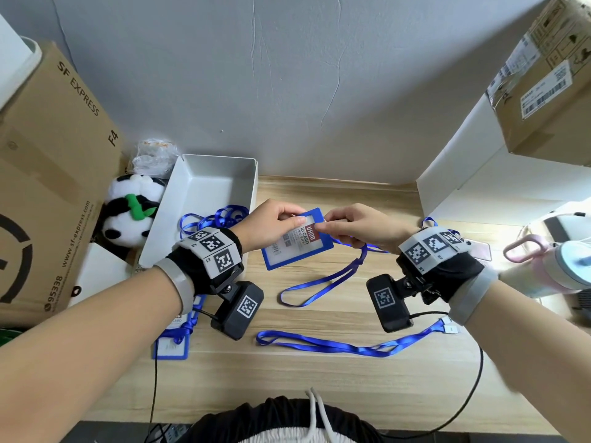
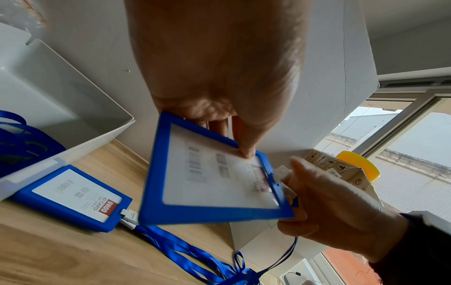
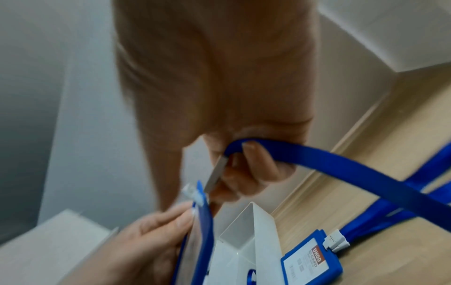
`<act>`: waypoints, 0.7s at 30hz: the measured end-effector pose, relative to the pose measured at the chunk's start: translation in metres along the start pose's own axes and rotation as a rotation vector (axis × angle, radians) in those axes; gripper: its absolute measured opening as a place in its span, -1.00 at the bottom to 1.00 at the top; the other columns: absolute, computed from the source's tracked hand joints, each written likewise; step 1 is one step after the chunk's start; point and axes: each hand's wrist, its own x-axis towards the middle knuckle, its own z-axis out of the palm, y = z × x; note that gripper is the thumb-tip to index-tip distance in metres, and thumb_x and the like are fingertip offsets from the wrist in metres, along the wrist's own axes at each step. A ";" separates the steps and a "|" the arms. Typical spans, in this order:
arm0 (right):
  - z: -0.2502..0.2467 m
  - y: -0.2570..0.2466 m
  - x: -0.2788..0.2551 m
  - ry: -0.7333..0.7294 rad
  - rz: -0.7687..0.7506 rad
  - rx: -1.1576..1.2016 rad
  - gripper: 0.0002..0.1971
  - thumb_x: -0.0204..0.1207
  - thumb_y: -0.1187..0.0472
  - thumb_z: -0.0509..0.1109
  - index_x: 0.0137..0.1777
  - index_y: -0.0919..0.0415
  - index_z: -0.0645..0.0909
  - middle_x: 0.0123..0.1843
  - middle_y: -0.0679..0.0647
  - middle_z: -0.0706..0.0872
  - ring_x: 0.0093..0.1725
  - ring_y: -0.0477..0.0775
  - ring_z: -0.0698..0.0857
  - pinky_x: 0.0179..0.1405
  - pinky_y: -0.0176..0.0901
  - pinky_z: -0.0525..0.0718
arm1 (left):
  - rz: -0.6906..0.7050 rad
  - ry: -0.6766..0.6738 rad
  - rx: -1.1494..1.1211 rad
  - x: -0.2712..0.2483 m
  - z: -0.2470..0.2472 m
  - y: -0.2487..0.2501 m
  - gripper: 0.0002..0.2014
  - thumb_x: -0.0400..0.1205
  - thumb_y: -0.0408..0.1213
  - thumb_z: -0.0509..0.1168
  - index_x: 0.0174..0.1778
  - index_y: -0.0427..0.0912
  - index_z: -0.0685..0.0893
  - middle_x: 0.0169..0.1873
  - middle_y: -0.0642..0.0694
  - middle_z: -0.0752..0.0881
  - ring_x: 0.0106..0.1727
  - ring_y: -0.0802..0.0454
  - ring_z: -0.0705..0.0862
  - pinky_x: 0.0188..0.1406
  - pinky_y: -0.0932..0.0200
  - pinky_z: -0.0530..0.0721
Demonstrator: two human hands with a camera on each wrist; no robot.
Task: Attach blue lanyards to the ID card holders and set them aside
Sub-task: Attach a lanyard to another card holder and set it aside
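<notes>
Your left hand (image 1: 275, 223) has its grip closed on the blue card holder (image 1: 297, 239), thumb on the clear front and fingers behind, keeping it lifted off the bench (image 1: 319, 378) and tilted toward you. Your right hand (image 1: 355, 227) pinches the clip (image 3: 216, 176) at the end of a blue lanyard (image 1: 323, 282), right at the holder's slotted edge; the strap trails from that hand down onto the bench in a long loop. Whether the clip has caught in the slot cannot be told, since the wrist views are blurred there, so treat it as not yet seated. The likely slip from here is that the clip skates past the slot or only half bites, and the holder drops off the strap once you let go; a holder tilting in your left grip would cause just that, so keep it steady. Watch the trailing loop too, since it lies near a second lanyard (image 1: 335, 345) on the bench, and a quick pull could drag or tangle the two. A finished holder (image 2: 73, 196) with its strap attached rests just beside the white tray (image 1: 198, 199) on your left, with more lanyards heaped by the tray, so put this one down clear of that pile to avoid snagging.
</notes>
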 end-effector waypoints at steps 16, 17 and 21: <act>0.003 0.006 0.005 0.186 -0.083 -0.125 -0.86 0.65 0.25 0.22 -0.06 0.21 0.60 -0.27 0.01 0.68 -0.33 -0.12 0.58 -0.41 -0.41 0.54 | -0.021 0.033 0.024 -0.004 -0.001 -0.004 -0.77 0.69 -0.29 0.20 0.19 -0.21 0.67 -0.05 -0.13 0.75 -0.16 0.15 0.68 -0.23 0.30 0.60; 0.004 0.006 0.006 0.212 -0.108 -0.156 -0.86 0.65 0.28 0.20 -0.09 0.19 0.57 -0.30 0.01 0.66 -0.33 -0.10 0.57 -0.38 -0.36 0.53 | -0.018 0.037 0.013 -0.005 -0.001 -0.004 -0.78 0.69 -0.29 0.20 0.17 -0.21 0.68 -0.06 -0.14 0.75 -0.15 0.11 0.68 -0.22 0.29 0.60; 0.006 0.011 0.010 0.312 -0.147 -0.188 -0.86 0.63 0.33 0.18 -0.12 0.21 0.54 -0.41 -0.04 0.55 -0.39 -0.10 0.50 -0.33 -0.25 0.50 | -0.036 0.057 -0.046 -0.005 0.001 -0.003 -0.80 0.68 -0.28 0.22 0.14 -0.22 0.67 -0.24 -0.04 0.74 -0.27 0.28 0.68 -0.34 0.47 0.55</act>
